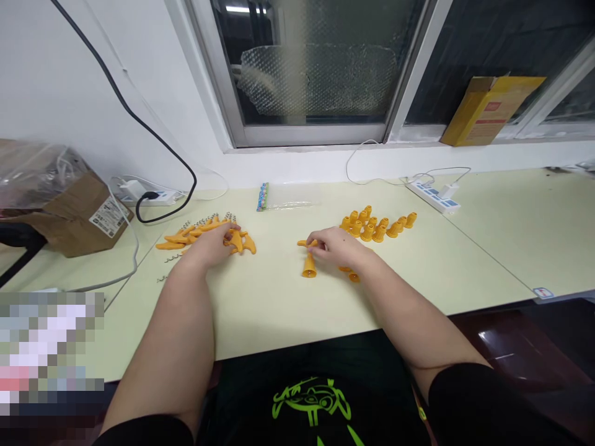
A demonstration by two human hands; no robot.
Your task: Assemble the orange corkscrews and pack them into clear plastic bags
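Observation:
On the left of the table, my left hand (pixel 217 243) reaches into a pile of orange curved handles with metal spirals (pixel 176 238); its fingers are bent around an orange handle (pixel 237 240) at the pile's right end. My right hand (pixel 333 244) pinches an orange piece made of a handle on top and a flared cone (pixel 309 266) below, which points down near the table's middle. Behind and right of that hand, several orange cone-shaped parts (pixel 367 231) stand in a group. A few more orange parts (pixel 354 277) lie partly hidden under my right wrist.
A clear plastic bag (pixel 292 196) lies at the table's back. Power strips (pixel 432 196) with cables sit at the back on both sides. A cardboard box (pixel 93 217) stands far left, and a yellow box (pixel 493 111) leans on the window ledge.

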